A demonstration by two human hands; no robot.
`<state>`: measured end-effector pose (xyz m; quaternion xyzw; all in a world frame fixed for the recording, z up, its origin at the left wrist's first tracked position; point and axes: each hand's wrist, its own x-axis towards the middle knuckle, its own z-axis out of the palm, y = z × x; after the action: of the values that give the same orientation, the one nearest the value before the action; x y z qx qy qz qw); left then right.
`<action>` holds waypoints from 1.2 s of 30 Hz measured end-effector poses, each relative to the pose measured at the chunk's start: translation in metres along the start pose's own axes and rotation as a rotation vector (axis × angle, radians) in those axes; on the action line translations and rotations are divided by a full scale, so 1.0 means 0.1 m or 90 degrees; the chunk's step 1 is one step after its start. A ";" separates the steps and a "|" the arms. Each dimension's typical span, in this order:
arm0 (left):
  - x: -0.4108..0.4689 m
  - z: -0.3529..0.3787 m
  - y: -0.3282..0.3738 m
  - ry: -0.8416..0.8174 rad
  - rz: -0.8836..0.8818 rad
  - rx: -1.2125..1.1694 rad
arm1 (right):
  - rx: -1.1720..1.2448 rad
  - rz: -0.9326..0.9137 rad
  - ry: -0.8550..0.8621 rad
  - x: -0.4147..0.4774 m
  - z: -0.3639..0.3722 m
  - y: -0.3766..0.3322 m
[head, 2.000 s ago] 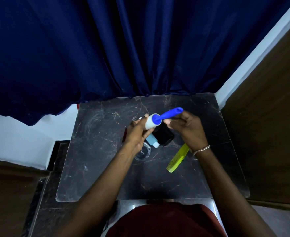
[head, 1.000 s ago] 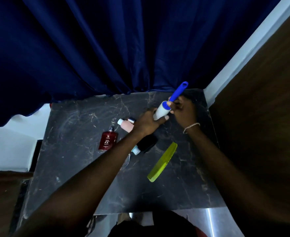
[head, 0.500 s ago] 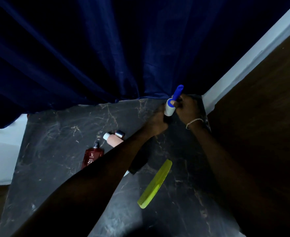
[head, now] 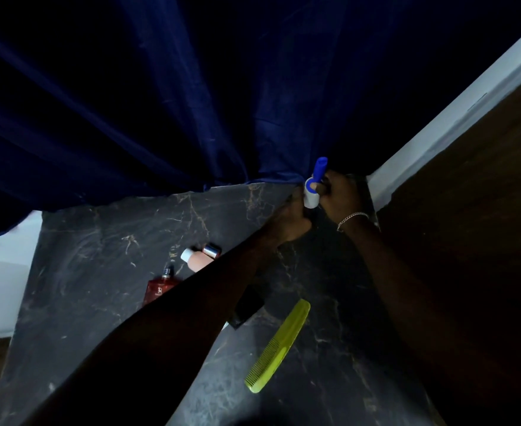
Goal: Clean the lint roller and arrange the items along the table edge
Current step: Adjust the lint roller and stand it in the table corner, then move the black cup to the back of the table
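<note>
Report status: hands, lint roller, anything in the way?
Both hands, left and right, on lint roller, upright at table's far right corner. Comb, bottles lie loose mid-table. Nothing blocking.

table (head: 105,250): polished dark marble, veined | curtain (head: 161,103): blue cloth, soft sheen | comb (head: 279,345): translucent yellow-green plastic

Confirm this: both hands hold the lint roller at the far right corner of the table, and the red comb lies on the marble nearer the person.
One thing is wrong: the comb is yellow-green, not red, as the head view shows. The rest stands: the left hand and right hand both hold the lint roller at the table's far right corner, and the comb lies nearer the person.
</note>
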<state>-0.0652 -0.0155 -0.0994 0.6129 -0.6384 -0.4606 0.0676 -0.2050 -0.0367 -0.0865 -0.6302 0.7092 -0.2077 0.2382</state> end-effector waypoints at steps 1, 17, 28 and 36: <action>-0.01 0.00 0.00 0.000 0.005 -0.003 | -0.001 0.000 0.002 0.00 0.00 0.01; -0.32 -0.12 0.08 0.012 0.038 0.037 | -0.005 0.037 -0.026 0.02 -0.04 0.07; -0.82 -0.13 -0.25 0.069 0.097 0.116 | -0.014 -0.006 0.048 -0.32 -0.16 0.23; -1.41 -0.05 -0.64 0.205 0.150 0.266 | -0.029 -0.117 0.085 -1.16 -0.15 -0.04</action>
<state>0.0181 0.1122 -0.0719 0.6006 -0.7673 -0.2047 0.0930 -0.1997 0.0775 -0.0633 -0.6827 0.6671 -0.2539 0.1563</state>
